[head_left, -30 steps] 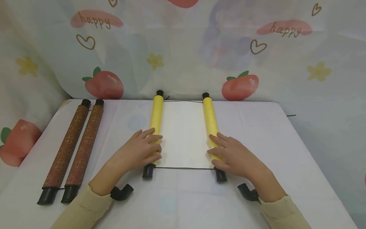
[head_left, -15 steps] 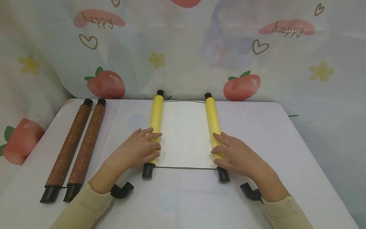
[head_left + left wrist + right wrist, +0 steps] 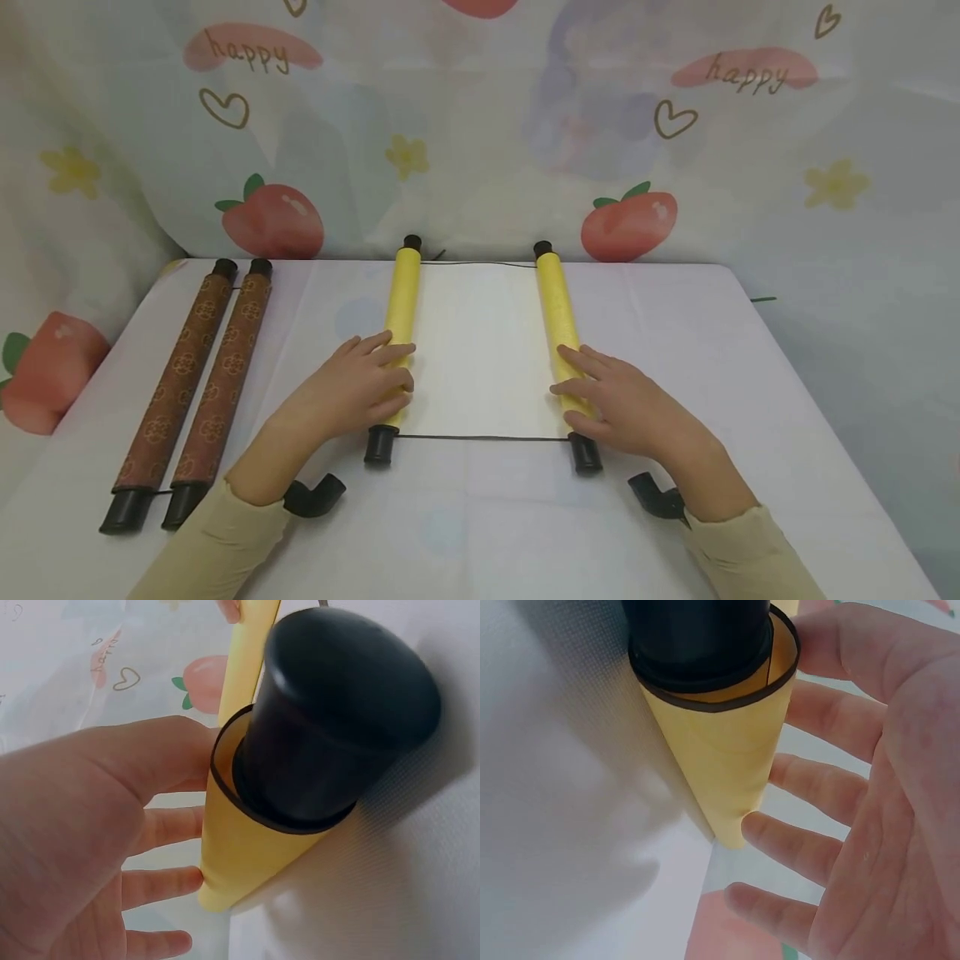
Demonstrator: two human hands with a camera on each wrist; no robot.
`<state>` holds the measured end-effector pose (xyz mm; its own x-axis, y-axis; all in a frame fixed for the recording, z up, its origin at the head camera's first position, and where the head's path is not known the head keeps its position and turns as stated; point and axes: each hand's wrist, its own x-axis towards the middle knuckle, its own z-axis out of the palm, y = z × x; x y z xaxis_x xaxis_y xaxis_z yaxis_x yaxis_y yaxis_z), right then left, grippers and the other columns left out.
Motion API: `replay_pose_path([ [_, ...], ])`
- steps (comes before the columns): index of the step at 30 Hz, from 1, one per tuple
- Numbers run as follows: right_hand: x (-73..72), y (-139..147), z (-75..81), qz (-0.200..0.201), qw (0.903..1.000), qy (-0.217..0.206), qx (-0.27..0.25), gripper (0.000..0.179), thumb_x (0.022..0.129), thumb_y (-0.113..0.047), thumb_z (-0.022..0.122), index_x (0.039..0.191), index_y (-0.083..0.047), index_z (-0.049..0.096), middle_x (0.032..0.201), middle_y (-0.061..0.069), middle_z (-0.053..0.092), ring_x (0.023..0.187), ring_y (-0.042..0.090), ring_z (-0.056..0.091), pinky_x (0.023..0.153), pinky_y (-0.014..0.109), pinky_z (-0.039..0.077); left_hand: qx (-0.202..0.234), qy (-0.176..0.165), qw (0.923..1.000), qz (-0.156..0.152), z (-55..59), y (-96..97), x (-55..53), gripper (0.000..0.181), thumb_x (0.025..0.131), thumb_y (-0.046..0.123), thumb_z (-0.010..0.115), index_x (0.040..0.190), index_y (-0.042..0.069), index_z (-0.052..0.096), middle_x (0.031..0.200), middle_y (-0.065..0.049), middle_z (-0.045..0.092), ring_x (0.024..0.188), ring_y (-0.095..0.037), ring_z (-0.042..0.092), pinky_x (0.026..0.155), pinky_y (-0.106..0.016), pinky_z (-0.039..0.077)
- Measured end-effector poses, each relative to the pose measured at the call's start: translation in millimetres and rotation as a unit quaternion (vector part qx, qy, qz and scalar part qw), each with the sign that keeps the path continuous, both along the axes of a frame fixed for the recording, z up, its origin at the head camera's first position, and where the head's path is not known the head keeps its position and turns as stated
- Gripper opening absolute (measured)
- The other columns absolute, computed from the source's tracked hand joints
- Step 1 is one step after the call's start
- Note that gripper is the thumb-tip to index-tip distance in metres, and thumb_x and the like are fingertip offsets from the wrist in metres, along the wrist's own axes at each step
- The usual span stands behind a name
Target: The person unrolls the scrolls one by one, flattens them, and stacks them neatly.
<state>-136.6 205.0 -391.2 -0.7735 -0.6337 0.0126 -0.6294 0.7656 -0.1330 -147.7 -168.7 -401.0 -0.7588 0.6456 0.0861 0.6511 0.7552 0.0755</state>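
Observation:
A partly unrolled scroll lies on the table, with white paper [image 3: 480, 350] stretched between two yellow rolls. My left hand [image 3: 360, 387] rests on the near part of the left roll [image 3: 406, 292], its fingers spread over it. On the right roll [image 3: 553, 296] my right hand [image 3: 618, 400] lies in a similar way, fingers spread. Black knobs cap the rolls; the left wrist view shows one black knob [image 3: 337, 712] close up, and the right wrist view another black knob [image 3: 697, 645]. In both wrist views fingers touch the roll's side without wrapping round it.
Left of the scroll, a brown patterned scroll [image 3: 180, 367] lies with its two rolls side by side. The white-covered table [image 3: 465, 525] meets a printed cloth backdrop [image 3: 480, 125] at the back. Black wrist-worn pieces [image 3: 315, 497] sit under the forearms.
The two yellow rolls have moved slightly apart, first the right one rightward, then the left one leftward. Both hands moved along with them, and a bit more white paper shows.

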Motion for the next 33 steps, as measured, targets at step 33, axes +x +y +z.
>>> replay_pose_path([
  [33, -1.1, 7.1, 2.4, -0.009, 0.9996, -0.006, -0.025, 0.033, 0.080, -0.022, 0.058, 0.112, -0.020, 0.067, 0.142, 0.010, 0.037, 0.128, 0.025, 0.038, 0.097, 0.040, 0.037, 0.005, -0.004, 0.9999, 0.008, 1.0, -8.9, -2.3, 0.014, 0.085, 0.030, 0.060, 0.096, 0.026, 0.068, 0.133, -0.004, 0.049, 0.127, -0.034, 0.037, 0.095, -0.055, 0.034],
])
